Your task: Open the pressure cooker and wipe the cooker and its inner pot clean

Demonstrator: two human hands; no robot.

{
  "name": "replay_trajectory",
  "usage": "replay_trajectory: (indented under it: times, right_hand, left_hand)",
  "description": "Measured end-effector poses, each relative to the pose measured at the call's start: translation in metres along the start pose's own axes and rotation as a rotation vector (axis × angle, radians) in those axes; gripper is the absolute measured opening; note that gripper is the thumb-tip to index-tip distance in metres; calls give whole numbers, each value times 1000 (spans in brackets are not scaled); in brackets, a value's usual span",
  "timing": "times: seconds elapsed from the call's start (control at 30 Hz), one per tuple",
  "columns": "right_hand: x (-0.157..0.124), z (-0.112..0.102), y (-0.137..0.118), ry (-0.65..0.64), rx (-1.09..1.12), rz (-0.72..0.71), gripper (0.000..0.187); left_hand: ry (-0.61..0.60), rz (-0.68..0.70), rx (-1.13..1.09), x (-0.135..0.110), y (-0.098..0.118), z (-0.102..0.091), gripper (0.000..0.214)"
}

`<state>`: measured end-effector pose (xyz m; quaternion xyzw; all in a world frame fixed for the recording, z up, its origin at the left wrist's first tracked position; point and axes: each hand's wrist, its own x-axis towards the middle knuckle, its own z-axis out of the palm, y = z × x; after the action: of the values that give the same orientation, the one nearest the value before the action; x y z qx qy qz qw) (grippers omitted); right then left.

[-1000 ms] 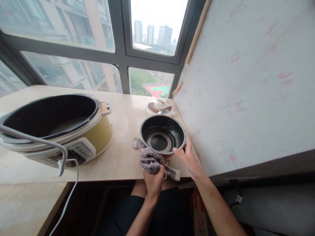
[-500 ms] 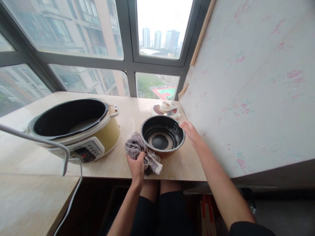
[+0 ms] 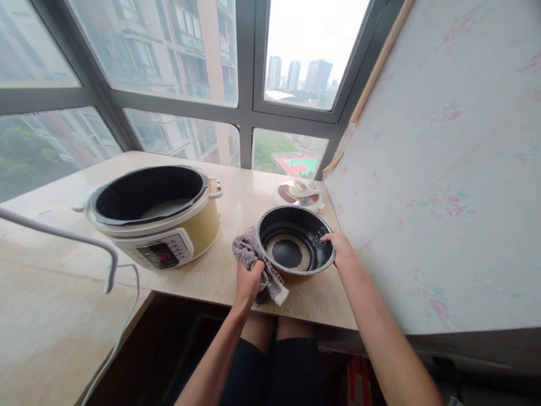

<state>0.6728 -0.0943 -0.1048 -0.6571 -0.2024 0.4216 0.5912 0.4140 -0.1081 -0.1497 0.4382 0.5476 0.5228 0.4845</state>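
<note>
A dark inner pot [image 3: 294, 248] with a copper-coloured outside stands on the pale counter [image 3: 203, 270] near the papered wall. My right hand [image 3: 340, 248] grips its right rim, thumb over the edge. My left hand [image 3: 248, 281] clutches a grey-purple cloth [image 3: 250, 253] that lies bunched on the counter against the pot's left side. A yellow and white cooker body [image 3: 163, 217], lid off and dark inside, sits to the left with its control panel facing me.
A white and brown lid [image 3: 300, 194] lies behind the pot by the window. A white cord [image 3: 110, 265] hangs over the counter's front at the left. Windows run along the back, and the papered wall [image 3: 435, 169] closes the right side.
My right hand moved from the pot's near side to its far right, then settled gripping the right rim. My left hand shifted the cloth left, beside the pot. The camera turned left.
</note>
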Motion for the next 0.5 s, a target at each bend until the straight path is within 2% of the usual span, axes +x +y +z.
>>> replay_trajectory:
  times: [0.2,0.37,0.5]
  right_hand:
    - [-29,-4,24,184,107,-93,36]
    - [-60,5,37,329,131,-151,41]
    - [-93,17,45,357,168,-209,48]
  left_hand:
    - [49,-33,-4,-13,-13,4,37]
    - [34,-84,17,-43,-15,15,40]
    - [23,-170,0,-68,-11,24,41]
